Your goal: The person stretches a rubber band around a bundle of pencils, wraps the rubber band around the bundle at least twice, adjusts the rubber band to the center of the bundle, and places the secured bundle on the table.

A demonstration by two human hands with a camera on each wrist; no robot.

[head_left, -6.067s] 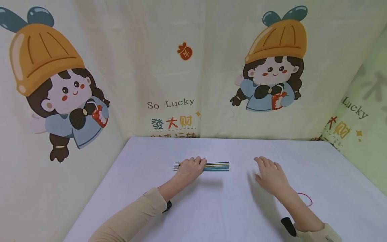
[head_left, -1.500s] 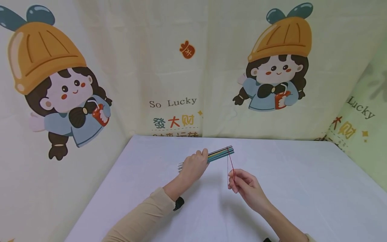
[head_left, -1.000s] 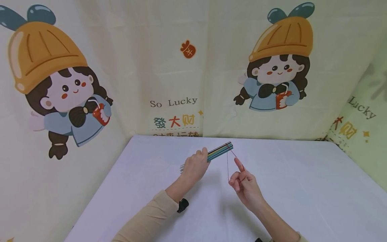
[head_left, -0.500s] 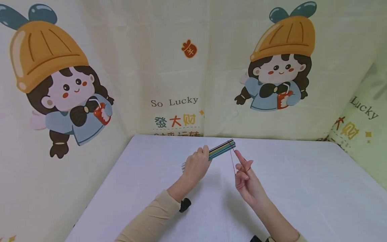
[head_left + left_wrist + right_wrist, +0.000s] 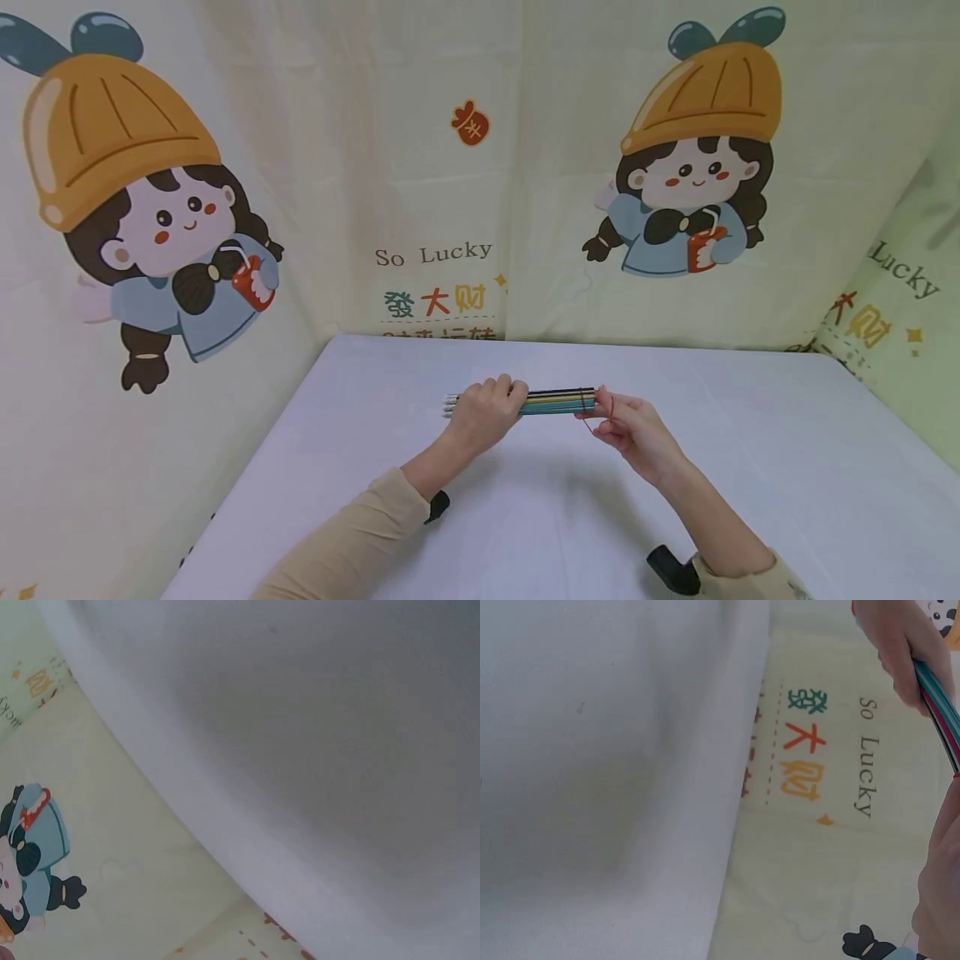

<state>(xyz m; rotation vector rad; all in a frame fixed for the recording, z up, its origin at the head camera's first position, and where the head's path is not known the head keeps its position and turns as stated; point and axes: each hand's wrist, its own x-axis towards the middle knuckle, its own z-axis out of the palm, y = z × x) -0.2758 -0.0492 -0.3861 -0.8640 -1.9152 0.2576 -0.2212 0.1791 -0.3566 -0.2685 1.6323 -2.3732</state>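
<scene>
In the head view, the left hand [image 5: 484, 414] grips pencil-like sticks [image 5: 551, 404] jutting from both its sides; the right hand [image 5: 641, 436], fingers curled, holds a red elastic band [image 5: 582, 400] looped near the ends beside it, where a tug could slip it off. The left wrist view shows mostly tabletop [image 5: 315, 750]; in the right wrist view, a loosened left grip might splay the sticks.
</scene>
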